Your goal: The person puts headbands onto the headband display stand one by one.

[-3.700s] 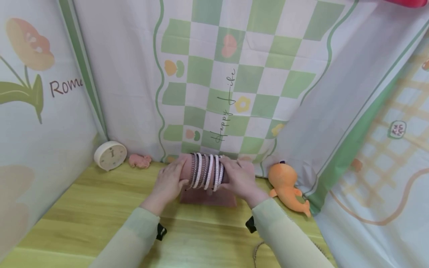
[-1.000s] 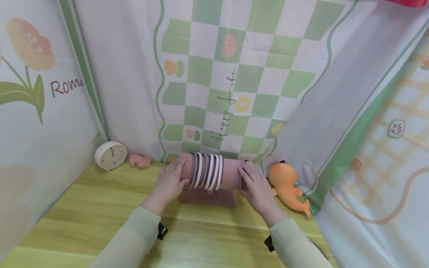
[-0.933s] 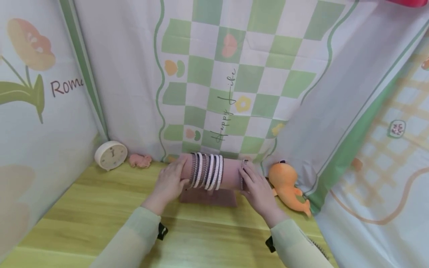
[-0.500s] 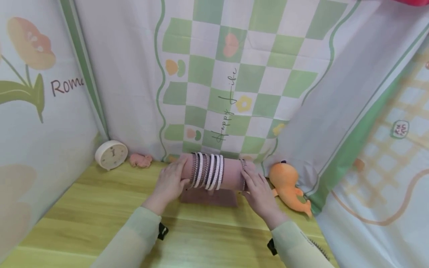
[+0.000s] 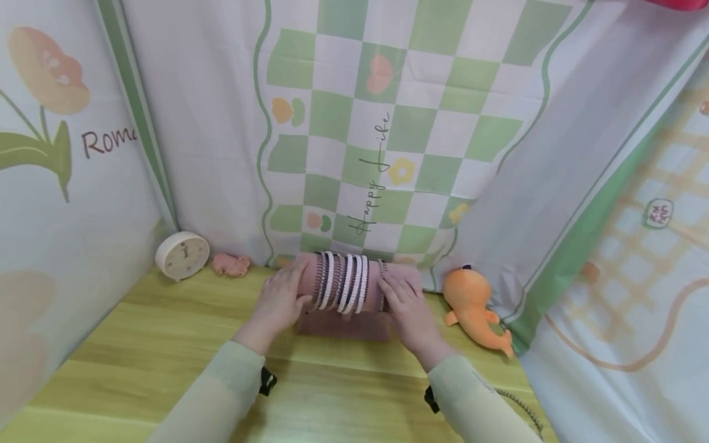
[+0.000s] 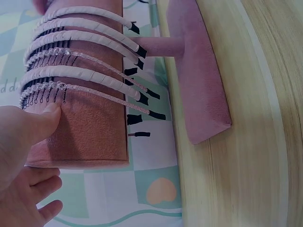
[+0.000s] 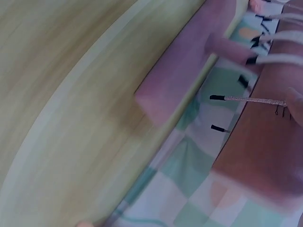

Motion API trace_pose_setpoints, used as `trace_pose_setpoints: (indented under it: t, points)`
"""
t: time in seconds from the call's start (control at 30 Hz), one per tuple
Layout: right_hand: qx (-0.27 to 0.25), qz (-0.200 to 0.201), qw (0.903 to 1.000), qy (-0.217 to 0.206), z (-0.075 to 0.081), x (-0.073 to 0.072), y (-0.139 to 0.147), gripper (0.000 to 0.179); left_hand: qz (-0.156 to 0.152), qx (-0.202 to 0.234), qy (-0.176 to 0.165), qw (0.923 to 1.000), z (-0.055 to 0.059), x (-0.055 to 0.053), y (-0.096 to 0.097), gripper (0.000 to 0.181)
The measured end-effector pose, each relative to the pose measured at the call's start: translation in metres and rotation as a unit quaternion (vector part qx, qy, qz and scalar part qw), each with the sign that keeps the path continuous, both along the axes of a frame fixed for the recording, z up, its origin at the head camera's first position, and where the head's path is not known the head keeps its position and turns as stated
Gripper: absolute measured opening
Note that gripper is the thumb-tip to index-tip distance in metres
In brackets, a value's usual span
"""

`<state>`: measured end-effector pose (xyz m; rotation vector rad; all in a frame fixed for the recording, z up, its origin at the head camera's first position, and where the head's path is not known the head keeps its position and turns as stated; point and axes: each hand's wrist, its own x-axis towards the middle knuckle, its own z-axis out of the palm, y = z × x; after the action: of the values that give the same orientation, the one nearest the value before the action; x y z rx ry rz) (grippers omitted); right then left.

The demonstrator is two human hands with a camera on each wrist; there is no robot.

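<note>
A pink velvet roll (image 5: 308, 280) stands crosswise on a pink base (image 5: 343, 326) in the head view. Several white and beaded headbands (image 5: 346, 283) ring its left and middle part, packed side by side. My left hand (image 5: 277, 301) grips the roll's left end. In the left wrist view, its thumb (image 6: 47, 118) presses near the outermost beaded headband (image 6: 94, 96). Further right, my right hand (image 5: 410, 314) holds one thin beaded headband (image 5: 382, 271) over the roll, apart from the row. The right wrist view shows that headband's black tip (image 7: 218, 98) sticking out below the roll.
A white clock (image 5: 183, 255) and a small pink figure (image 5: 231, 265) stand at the back left of the wooden table (image 5: 138, 344). An orange plush toy (image 5: 471, 301) lies to the right. Another toothed headband (image 5: 520, 405) rests on the table beside the right sleeve.
Since about a second ago, the right hand has moved left along the roll with the beaded headband, from the right end toward the row. The left hand stays put.
</note>
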<state>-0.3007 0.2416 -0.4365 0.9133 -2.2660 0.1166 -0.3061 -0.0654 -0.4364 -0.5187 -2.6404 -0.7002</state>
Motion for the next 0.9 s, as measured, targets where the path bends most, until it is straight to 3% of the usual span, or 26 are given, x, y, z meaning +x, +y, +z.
trace_pose_setpoints:
  t: [0.17, 0.3, 0.47, 0.57, 0.6, 0.67, 0.7, 0.77, 0.83, 0.9]
  points:
    - [-0.038, -0.001, 0.9989, 0.027, -0.009, -0.005, -0.022, 0.087, 0.0, -0.001, 0.002, 1.0, 0.001, 0.0, 0.0, 0.08]
    - [-0.058, -0.009, 0.9983, 0.005, -0.011, -0.003, -0.032, 0.097, -0.001, 0.0, 0.006, 1.0, 0.001, 0.0, 0.0, 0.08]
    - [-0.106, 0.0, 0.9944, 0.006, -0.001, 0.01, -0.019, 0.103, -0.002, -0.003, 0.005, 1.0, 0.0, -0.001, 0.0, 0.08]
    - [-0.131, -0.03, 0.991, 0.0, 0.009, 0.029, 0.016, 0.085, -0.005, -0.002, 0.006, 1.0, 0.0, -0.001, 0.002, 0.08]
    - [-0.133, -0.052, 0.9896, -0.017, 0.011, 0.037, 0.032, 0.076, -0.006, -0.001, 0.006, 1.0, 0.0, -0.001, 0.002, 0.079]
    - [-0.133, -0.106, 0.981, -0.094, 0.013, 0.053, 0.065, 0.05, -0.007, 0.002, 0.007, 1.0, 0.0, 0.0, 0.001, 0.079]
    - [-0.13, -0.134, 0.9715, -0.146, 0.012, 0.062, 0.082, 0.039, -0.006, 0.004, 0.007, 0.9999, 0.0, 0.0, 0.001, 0.079]
    - [-0.123, -0.2, 0.9373, -0.257, 0.006, 0.081, 0.111, 0.021, -0.004, 0.006, 0.007, 1.0, 0.0, 0.001, 0.0, 0.079]
    - [-0.117, -0.268, 0.8889, -0.353, -0.006, 0.101, 0.133, 0.025, -0.004, 0.007, 0.006, 1.0, 0.0, 0.001, 0.0, 0.08]
    - [-0.124, -0.316, 0.8412, -0.421, -0.022, 0.119, 0.146, 0.037, -0.006, 0.007, 0.003, 1.0, 0.0, 0.001, 0.001, 0.081]
